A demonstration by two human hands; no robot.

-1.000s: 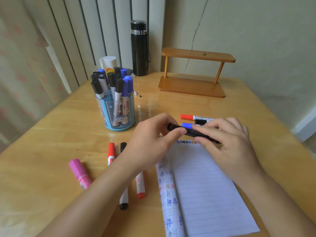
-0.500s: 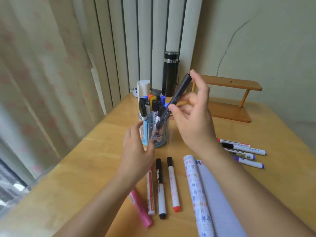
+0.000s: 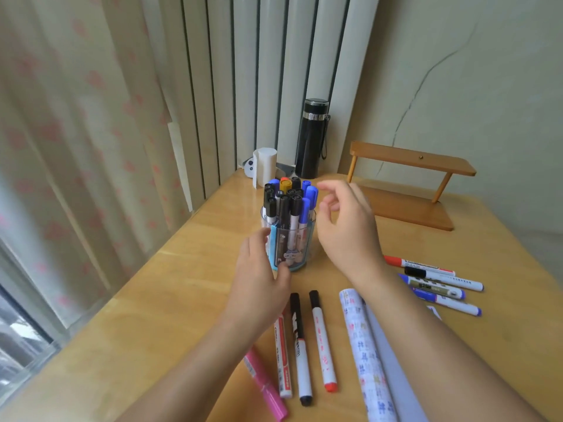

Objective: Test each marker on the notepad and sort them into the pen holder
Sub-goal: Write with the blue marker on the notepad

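**Pen holder** [image 3: 304,248]: clear blue cylinder, standing upright toward the far left of the desk [image 3: 146,315] and packed with capped markers [image 3: 289,205] in black and blue, plus one yellow-orange.

**Left hand** [image 3: 259,281]: fingers [image 3: 258,239] are curling round the holder's left wall and the thumb is lying across its front base, grasping it.

**Right hand** [image 3: 344,236]: is hovering just right of the holder's rim, its fingers loosely curled, released and carrying nothing.

**Desk edges:** the left edge is running diagonally along the curtain [image 3: 76,147], and a broad strip of bare wood is showing between it and the holder.

**Near side:**
- A pink marker [image 3: 265,385], a red-labelled marker [image 3: 281,354], a black-capped marker [image 3: 300,345] and a red-ended marker [image 3: 321,339] are lying side by side by the left forearm.
- The notepad [image 3: 365,345] is lying just right of them with its patterned cover rolled back, partly under the right forearm.

**Right side:** four loose markers [image 3: 441,277] are lying fanned out, well apart from the holder.

**Far edge:** a white cylinder [image 3: 265,167], a black flask [image 3: 312,138] and a wooden stand [image 3: 411,184] are lining the wall. Bare wood is showing between the stand and the holder.
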